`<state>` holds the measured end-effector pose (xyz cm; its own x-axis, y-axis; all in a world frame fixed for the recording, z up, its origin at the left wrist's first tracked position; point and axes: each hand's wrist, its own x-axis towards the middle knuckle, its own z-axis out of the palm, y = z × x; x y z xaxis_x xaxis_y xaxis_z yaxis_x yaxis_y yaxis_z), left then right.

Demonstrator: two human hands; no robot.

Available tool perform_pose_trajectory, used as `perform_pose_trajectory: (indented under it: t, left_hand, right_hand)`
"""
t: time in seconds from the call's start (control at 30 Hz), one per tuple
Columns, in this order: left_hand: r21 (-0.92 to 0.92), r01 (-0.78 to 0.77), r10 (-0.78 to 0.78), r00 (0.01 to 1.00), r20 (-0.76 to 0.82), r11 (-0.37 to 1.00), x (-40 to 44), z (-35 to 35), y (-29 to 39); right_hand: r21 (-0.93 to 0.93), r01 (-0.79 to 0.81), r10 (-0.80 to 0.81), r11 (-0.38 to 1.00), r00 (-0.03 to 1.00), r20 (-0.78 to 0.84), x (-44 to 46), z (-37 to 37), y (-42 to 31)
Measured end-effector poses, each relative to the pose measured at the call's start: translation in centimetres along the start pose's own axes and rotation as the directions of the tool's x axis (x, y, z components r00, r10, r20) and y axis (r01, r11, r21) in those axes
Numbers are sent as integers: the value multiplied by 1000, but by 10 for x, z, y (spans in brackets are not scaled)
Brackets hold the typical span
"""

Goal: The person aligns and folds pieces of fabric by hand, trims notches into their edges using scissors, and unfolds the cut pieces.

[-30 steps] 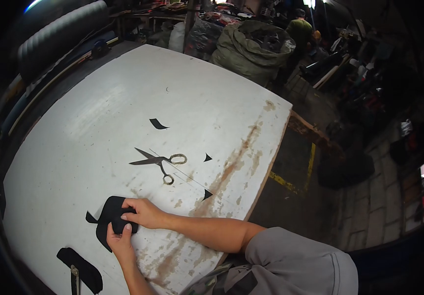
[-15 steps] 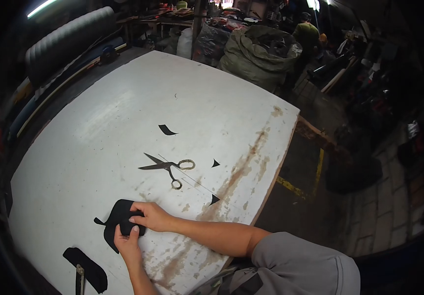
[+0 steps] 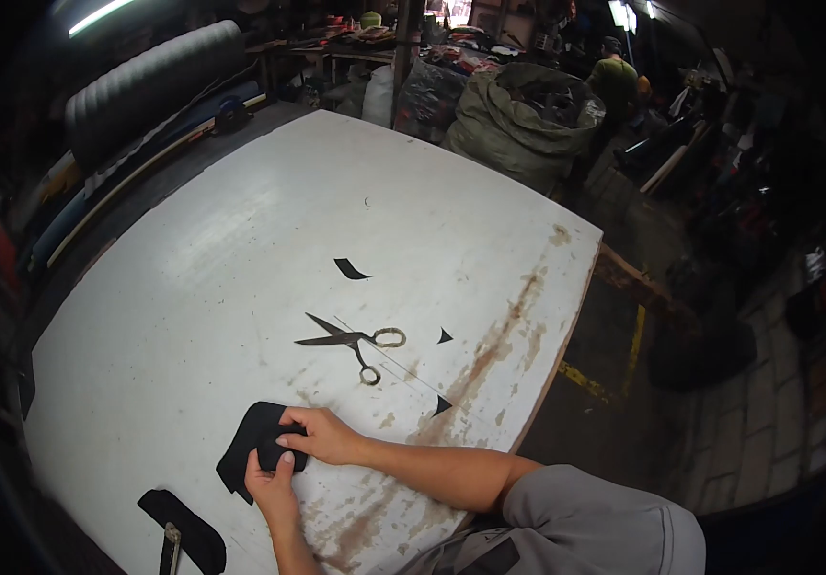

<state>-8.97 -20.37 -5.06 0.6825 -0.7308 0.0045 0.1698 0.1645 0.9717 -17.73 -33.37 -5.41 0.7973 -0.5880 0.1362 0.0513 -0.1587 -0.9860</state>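
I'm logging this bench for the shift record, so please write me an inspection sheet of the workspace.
Surface: white tabletop, worn and brown-stained toward its right side.
Job's things: black piece in both hands; scissors lying with blades open.
Clutter: three small black scraps; a second black piece at lower left, a narrow object over it.
Hands: left hand and right hand both grip the first piece.
Cables: nothing seen on the tabletop; a thin line near the scissors, thread or mark unclear.
Surroundings: large sack, ribbed roll, a person in the background.
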Motion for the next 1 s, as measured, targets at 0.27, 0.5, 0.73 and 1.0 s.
perform_pose_trajectory:
  t: [0.27,0.5,0.73,1.0]
  left_hand:
    - [-14,4,-4,1000,8,1000,0,-1,-1]
    - [29,0,-2,998,55,1000,-2,-6,-1]
    - [43,-12,10,998,57,999,-1,-5,-2]
    - [43,-18,15,998,57,999,-1,-4,0]
  right_hand:
    - [4,16,-16,1000,1000,6,0,1,7]
    - [16,33,-33,999,999,-20,-1,3,5]
    - [-11,37,-37,999,999,-7,-2,1,4]
    - [-31,42,-43,999,999,-17,-2,1,1]
